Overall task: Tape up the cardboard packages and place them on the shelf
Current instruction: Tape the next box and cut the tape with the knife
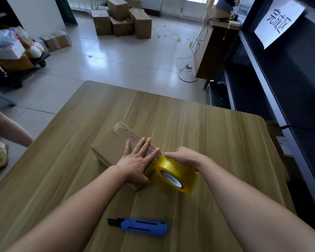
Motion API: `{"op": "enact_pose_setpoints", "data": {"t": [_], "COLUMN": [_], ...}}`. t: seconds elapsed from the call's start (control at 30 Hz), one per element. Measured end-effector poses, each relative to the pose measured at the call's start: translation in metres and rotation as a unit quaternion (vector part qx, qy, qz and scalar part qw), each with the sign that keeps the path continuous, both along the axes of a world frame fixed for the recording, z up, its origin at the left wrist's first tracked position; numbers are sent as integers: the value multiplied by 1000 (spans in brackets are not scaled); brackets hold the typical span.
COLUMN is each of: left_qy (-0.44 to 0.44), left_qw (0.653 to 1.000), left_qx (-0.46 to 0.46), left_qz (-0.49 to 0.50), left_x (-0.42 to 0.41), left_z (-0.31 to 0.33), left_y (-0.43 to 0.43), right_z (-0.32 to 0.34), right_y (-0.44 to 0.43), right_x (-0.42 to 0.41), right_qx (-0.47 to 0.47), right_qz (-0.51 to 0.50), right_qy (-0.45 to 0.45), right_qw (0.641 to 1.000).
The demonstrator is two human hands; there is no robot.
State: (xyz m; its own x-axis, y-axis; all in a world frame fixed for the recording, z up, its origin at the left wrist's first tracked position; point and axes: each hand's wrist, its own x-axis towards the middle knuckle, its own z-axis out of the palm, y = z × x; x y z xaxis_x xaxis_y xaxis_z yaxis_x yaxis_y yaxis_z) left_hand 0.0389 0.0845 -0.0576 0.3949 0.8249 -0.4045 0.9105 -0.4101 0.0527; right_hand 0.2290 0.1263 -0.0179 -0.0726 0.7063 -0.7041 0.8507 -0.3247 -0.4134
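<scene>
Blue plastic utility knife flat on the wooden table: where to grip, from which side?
Grip the blue plastic utility knife by the middle of its blue body, from above, fingers across its narrow width. It lies flat on the wooden table, long axis left to right, black blade end pointing left, so keep right of that end.

Left hand (135,160) flat, fingers (145,146) spread; right hand (184,155) curls over the tape roll (178,172), apparently gripping it.

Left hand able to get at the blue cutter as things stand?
Probably yes. The left hand lies flat on the cardboard box, holding nothing; the blue cutter lies uncovered on the table nearer the person, nothing between them. It would have to leave the box.
</scene>
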Motion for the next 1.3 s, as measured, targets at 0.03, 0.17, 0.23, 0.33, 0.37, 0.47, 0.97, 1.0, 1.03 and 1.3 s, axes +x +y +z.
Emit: {"op": "enact_pose_setpoints", "data": {"t": [0.03, 0.17, 0.23, 0.33, 0.37, 0.47, 0.97, 1.0, 1.03, 1.3], "left_qy": [4, 12, 12, 17, 11, -84, -547, -559, -562, -560], "left_qw": [1000, 999, 998, 994, 991, 965, 584, 562, 557, 564], "left_qx": [-2, -13, -8, 18, 33, 151, -117, -136, -148, -170], "left_qz": [9, 46, 67, 109, 132, 196, 588, 594, 593, 583], "left_x": [-5, -18, -24, -29, -30, -30, -2, -2, -3, -11], "left_z": [0, 1, 1, 0, 0, -2, -1, 1, 1, -5], "left_y": [0, 1, 1, -5, -9, -27, -41, -41, -43, -39], "right_z": [-2, -9, -11, -9, -9, -8, -7, -7, -8, -20], "right_y": [-1, -7, -10, -14, -14, -13, -14, -11, -8, 12], "right_x": [-2, -16, -25, -37, -41, -47, -75, -77, -80, -108], "right_qx": [-23, -68, -83, -104, -105, -110, -137, -105, -58, 89], "right_qz": [-28, -102, -123, -144, -149, -170, -153, -117, -82, -35], "right_qy": [37, 130, 165, 202, 205, 207, 171, 136, 102, 102], "right_qw": [999, 984, 975, 963, 962, 957, 964, 978, 990, 990]}}
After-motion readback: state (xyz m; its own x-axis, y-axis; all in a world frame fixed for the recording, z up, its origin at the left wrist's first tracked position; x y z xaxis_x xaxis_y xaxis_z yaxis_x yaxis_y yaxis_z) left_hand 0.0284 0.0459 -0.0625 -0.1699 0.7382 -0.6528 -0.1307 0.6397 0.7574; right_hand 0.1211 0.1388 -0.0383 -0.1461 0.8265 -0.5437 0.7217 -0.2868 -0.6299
